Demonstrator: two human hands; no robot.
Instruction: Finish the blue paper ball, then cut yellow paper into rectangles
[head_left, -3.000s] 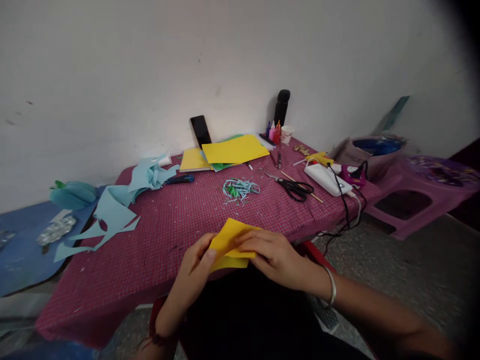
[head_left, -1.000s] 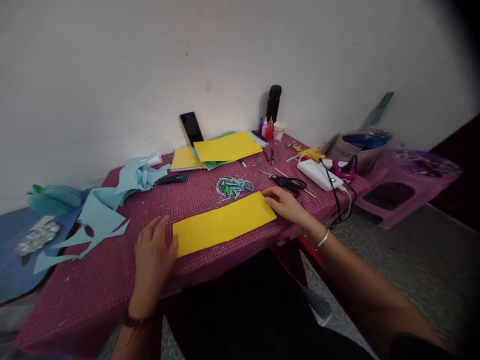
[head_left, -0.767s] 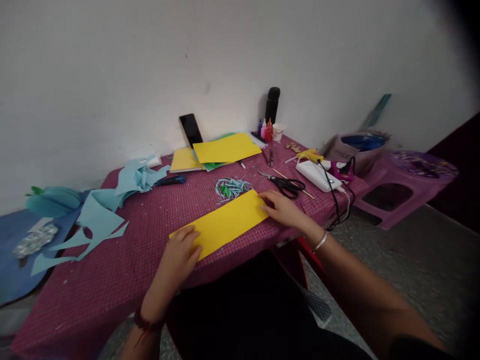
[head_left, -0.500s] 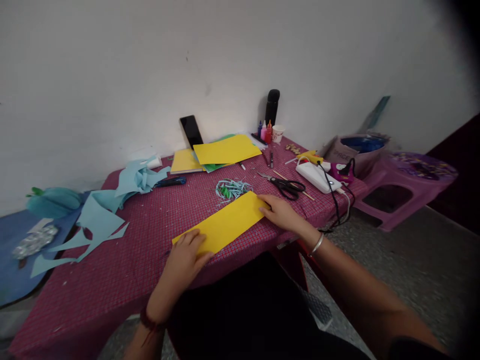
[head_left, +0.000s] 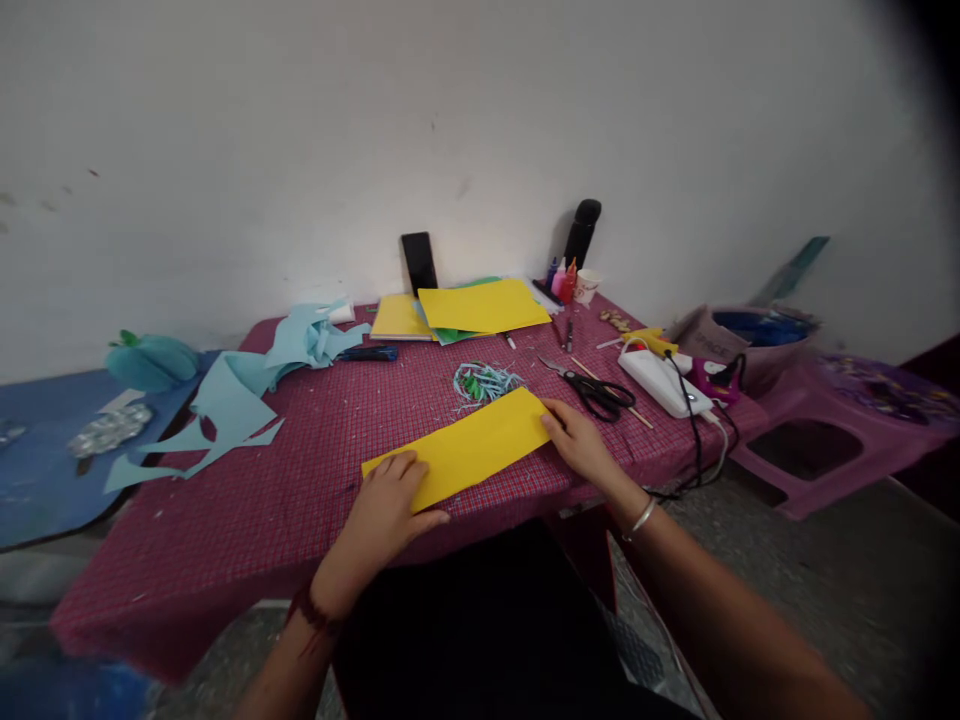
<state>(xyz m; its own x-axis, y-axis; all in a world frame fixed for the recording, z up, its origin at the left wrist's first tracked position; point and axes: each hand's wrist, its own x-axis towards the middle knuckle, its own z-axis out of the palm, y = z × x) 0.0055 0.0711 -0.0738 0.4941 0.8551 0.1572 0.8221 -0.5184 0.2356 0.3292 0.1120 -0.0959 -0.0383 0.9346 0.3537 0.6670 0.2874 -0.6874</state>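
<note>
A strip of yellow paper [head_left: 472, 445] lies slantwise near the front edge of the table, long and narrow like a folded sheet. My left hand [head_left: 386, 505] rests on its left end, fingers over the top and thumb spread out past the near edge. At the other end, my right hand [head_left: 577, 440] pinches the right edge between thumb and fingers. Just behind the strip sits a small heap of pale blue and green paper shreds [head_left: 484, 382]. Black-handled scissors [head_left: 596, 392] lie beyond my right hand, blades partly apart.
Cut light blue paper [head_left: 232, 400] spreads over the table's left side, beside a dark blue cutter [head_left: 367, 353]. Yellow sheets [head_left: 484, 305], a phone [head_left: 418, 262], glue bottles [head_left: 568, 280] and a black flask [head_left: 581, 232] stand or lie behind. A white power strip [head_left: 660, 380] with cables is right.
The view has shifted, so the table and its things appear farther right. My left thumb reaches out a little more beyond the paper's edge; both hands stay at the strip's ends.
</note>
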